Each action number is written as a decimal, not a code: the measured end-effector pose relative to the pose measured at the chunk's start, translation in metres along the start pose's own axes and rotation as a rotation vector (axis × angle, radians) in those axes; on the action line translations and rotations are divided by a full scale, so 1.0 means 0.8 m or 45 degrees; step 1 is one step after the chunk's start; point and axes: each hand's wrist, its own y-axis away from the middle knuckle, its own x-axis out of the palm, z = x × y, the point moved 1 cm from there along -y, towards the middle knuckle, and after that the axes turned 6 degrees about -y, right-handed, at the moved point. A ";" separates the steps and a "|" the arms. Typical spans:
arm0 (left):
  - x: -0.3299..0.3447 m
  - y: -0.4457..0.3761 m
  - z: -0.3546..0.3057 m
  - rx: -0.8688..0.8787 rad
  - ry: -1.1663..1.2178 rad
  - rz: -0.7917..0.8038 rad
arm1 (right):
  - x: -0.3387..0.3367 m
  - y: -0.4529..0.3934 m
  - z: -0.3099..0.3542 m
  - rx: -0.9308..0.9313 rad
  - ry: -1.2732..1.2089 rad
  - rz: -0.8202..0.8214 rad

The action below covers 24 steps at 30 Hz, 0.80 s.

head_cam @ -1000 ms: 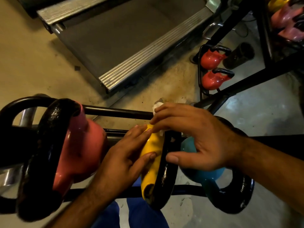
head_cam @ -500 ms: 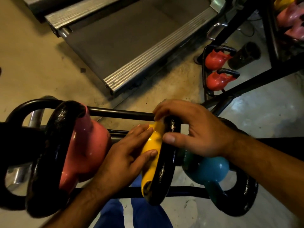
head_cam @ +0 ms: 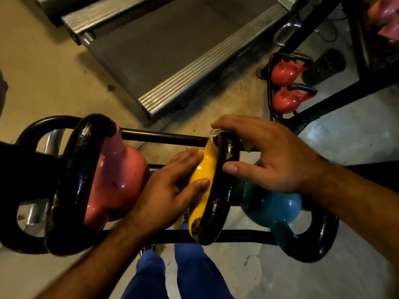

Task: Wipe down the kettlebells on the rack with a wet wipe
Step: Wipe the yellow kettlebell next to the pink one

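Since the earlier frame my right hand (head_cam: 278, 156) slid further along the black handle (head_cam: 224, 186) of the yellow kettlebell (head_cam: 205, 169) on the rack (head_cam: 164, 137), fingers curled, pressing the wet wipe (head_cam: 214, 132) there. Left of this kettlebell my left hand (head_cam: 170, 190) rests flat on it, fingers straight.

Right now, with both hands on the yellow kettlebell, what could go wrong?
1. The yellow kettlebell sits tilted on the rack; the left hand only rests flat, so it might roll.
2. The right hand pinches the wet wipe around the black handle; it may slip out.
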 end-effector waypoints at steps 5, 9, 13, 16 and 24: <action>0.000 -0.001 0.004 0.045 0.012 0.035 | 0.020 0.025 0.026 -0.269 0.140 0.079; -0.001 0.000 0.007 -0.019 0.008 0.005 | 0.014 0.025 0.016 -0.067 0.101 -0.014; 0.000 0.000 0.008 0.061 0.039 0.013 | 0.039 0.046 0.046 -0.301 0.171 0.089; 0.003 -0.001 0.013 0.075 0.088 0.006 | 0.038 0.051 0.037 -0.279 0.273 0.044; -0.001 0.000 0.006 0.127 0.112 0.000 | 0.064 0.072 0.057 -0.390 0.353 0.043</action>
